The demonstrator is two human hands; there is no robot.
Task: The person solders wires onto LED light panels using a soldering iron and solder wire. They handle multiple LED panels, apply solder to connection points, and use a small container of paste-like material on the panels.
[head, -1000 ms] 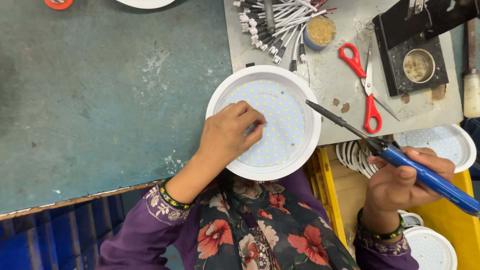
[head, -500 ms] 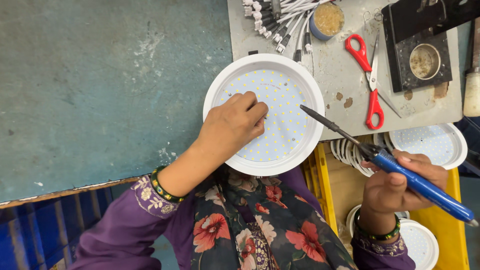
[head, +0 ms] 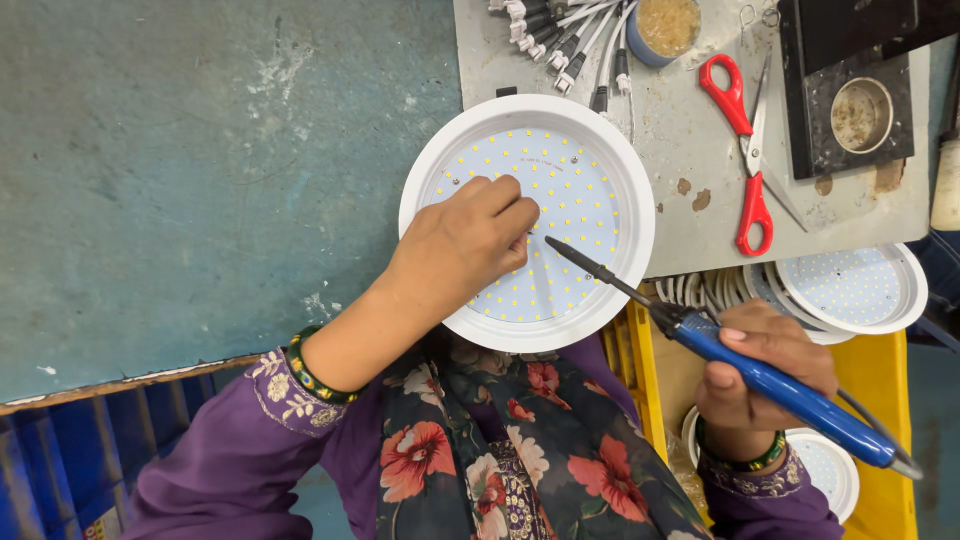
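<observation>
A round white lamp panel [head: 570, 160] dotted with small yellow diodes lies at the near edge of the teal table. My left hand [head: 462, 245] rests on its left half, fingers curled and pressing the disc. My right hand [head: 762, 375] grips a blue-handled soldering iron [head: 760, 378] by the handle. The iron's dark tip [head: 553, 243] reaches over the panel's middle, just right of my left fingertips.
Red scissors [head: 745, 150] lie on a grey mat [head: 690, 230] to the right, beside a black stand with a round cup [head: 860, 112]. White-ended wires [head: 560, 40] and a small tin [head: 665, 25] sit at the top. More lamp panels [head: 850, 290] lie in a yellow crate [head: 880, 370].
The soldering iron's tip has swung left and down, from the panel's right rim to its middle. My left hand stays on the panel.
</observation>
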